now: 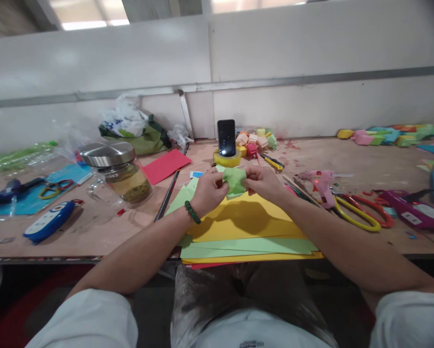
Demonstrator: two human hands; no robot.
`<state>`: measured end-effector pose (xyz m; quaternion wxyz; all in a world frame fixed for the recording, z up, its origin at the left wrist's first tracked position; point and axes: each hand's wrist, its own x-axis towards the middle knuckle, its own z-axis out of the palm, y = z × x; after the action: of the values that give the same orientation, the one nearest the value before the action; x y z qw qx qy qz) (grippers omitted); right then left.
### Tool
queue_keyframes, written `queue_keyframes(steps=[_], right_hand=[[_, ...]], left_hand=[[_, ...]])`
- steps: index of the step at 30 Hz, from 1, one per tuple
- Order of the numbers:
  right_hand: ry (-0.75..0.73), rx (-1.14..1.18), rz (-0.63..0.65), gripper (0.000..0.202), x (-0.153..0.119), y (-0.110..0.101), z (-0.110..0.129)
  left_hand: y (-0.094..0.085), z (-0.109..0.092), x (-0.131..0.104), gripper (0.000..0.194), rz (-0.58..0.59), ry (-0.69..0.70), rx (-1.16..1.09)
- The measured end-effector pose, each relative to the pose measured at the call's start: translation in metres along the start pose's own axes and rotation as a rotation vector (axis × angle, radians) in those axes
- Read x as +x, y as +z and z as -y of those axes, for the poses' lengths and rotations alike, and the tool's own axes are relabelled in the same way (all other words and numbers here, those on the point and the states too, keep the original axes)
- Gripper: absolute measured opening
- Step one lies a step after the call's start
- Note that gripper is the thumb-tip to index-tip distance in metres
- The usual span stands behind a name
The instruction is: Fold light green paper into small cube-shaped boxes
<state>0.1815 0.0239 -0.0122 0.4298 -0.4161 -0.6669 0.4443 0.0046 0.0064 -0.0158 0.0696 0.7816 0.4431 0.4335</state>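
Observation:
A small piece of light green paper (235,181), creased and partly folded, is held up between my two hands. My left hand (210,191), with a dark green beaded bracelet (192,212) at the wrist, pinches its left edge. On the other side, my right hand (265,183) grips the right edge between thumb and fingers. Below both hands lies a stack of coloured sheets, with a yellow sheet (220,224) on top and green sheets (246,245) showing at the front edge. The fingertips behind the paper are hidden.
A phone (226,139) stands on a yellow tape roll (227,158), near folded paper pieces (252,149) and a yellow cutter (273,162). Right are a pink glue gun (323,187) and yellow-handled scissors (358,213). Left stand a glass jar (130,186) and a red sheet (167,166).

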Motion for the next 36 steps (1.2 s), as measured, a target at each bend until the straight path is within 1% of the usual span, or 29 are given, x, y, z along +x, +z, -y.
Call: queue_keyframes(steps=[3, 8, 11, 14, 17, 21, 23, 25, 28, 30, 33, 36], right_hand=[[-0.011, 0.045, -0.028, 0.008, 0.001, -0.002, -0.001], [-0.056, 0.145, -0.024, 0.028, 0.001, -0.003, -0.002], [-0.078, 0.148, -0.017, 0.035, 0.0, -0.002, -0.001], [-0.111, 0.105, -0.005, 0.035, -0.001, -0.003, 0.001], [-0.147, 0.056, 0.034, 0.034, -0.002, -0.003, 0.003], [-0.211, 0.016, 0.129, 0.032, -0.004, -0.003, 0.005], [-0.211, 0.009, 0.161, 0.028, -0.003, -0.003, 0.004], [-0.175, 0.016, 0.165, 0.025, -0.002, -0.002, 0.002], [-0.13, 0.017, 0.142, 0.027, 0.0, 0.0, -0.004], [-0.134, 0.001, 0.133, 0.027, 0.001, 0.001, -0.008], [-0.166, -0.027, 0.155, 0.027, 0.001, 0.002, -0.013], [-0.191, -0.039, 0.179, 0.026, 0.0, 0.004, -0.015]], left_hand=[[0.001, 0.001, -0.001, 0.017, 0.018, -0.009, -0.031], [0.0, 0.003, 0.0, 0.012, 0.024, -0.127, -0.037], [-0.001, 0.002, 0.002, 0.011, 0.021, -0.162, -0.049], [-0.002, 0.002, 0.002, 0.012, 0.005, -0.176, -0.064], [-0.001, 0.002, 0.001, 0.011, 0.005, -0.179, -0.091], [0.002, 0.002, 0.0, 0.012, 0.028, -0.126, -0.127], [0.004, 0.002, -0.001, 0.012, 0.045, -0.102, -0.13], [0.005, 0.002, -0.003, 0.012, 0.06, -0.086, -0.121], [0.007, 0.002, -0.005, 0.013, 0.082, -0.07, -0.118], [0.009, 0.001, -0.007, 0.011, 0.107, -0.065, -0.143], [0.012, 0.0, -0.009, 0.005, 0.16, -0.08, -0.213], [0.014, 0.001, -0.01, 0.007, 0.183, -0.101, -0.25]])
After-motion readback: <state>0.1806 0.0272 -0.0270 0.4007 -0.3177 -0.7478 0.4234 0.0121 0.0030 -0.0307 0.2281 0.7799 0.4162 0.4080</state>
